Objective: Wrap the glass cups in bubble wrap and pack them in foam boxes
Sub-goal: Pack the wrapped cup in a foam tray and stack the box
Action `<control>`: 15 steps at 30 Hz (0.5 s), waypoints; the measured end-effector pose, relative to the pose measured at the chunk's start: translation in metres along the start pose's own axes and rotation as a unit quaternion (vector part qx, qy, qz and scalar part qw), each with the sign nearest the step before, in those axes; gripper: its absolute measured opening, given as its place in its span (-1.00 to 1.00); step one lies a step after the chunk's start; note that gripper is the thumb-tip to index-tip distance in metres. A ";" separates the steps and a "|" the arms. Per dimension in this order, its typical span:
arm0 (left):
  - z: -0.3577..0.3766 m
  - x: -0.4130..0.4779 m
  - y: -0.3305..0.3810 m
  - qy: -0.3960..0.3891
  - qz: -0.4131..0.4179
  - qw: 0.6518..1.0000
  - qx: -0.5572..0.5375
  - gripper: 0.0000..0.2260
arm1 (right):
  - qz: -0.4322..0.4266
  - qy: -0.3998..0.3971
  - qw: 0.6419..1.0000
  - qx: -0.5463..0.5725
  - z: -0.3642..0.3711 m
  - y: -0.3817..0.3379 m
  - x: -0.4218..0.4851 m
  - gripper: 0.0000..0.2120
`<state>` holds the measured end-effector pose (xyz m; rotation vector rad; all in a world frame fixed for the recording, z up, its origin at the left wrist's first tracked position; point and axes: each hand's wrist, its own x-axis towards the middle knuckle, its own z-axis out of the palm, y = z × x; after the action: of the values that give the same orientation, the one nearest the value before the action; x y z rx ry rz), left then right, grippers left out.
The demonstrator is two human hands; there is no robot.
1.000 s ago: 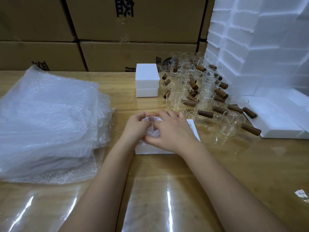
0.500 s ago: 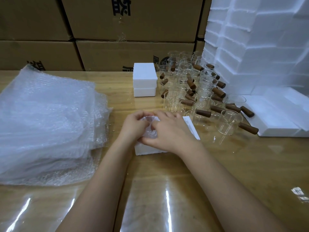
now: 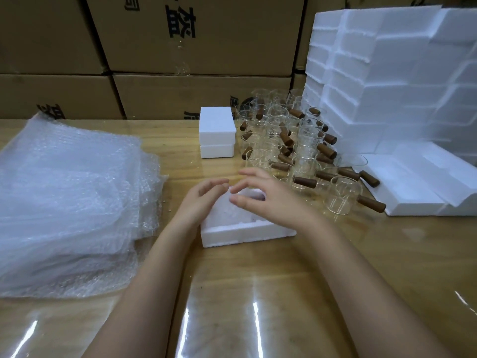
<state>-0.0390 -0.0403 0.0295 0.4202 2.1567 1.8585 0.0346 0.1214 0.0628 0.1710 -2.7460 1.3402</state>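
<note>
Fingers (image 3: 216,182) of the left hand (image 3: 198,201) and right hand (image 3: 273,200) are now apart and relaxed, holding nothing, just above the foam box (image 3: 245,232) on the bench (image 3: 258,280). The wrapped cup (image 3: 227,215) lies inside it. Half a second ago they pressed on this cup, so it seems packed; closing the box should follow.

Brown cardboard cartons (image 3: 201,34), stacked in 2 tiers with black printed characters, form a wall well beyond the fingers (image 3: 211,186). Beneath and all around the fingers spreads a glossy wooden table (image 3: 387,254), with light streaks on its nearer stretch.
</note>
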 end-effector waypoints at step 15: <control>0.005 0.000 -0.022 0.046 0.042 0.998 -0.008 -0.76 | 0.089 0.503 0.807 -0.298 -0.174 0.061 -0.087 -0.76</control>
<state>-0.0386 -0.0388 0.0072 0.4369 2.2147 1.9749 0.1165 0.3016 0.1108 -0.6564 -2.0623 0.2895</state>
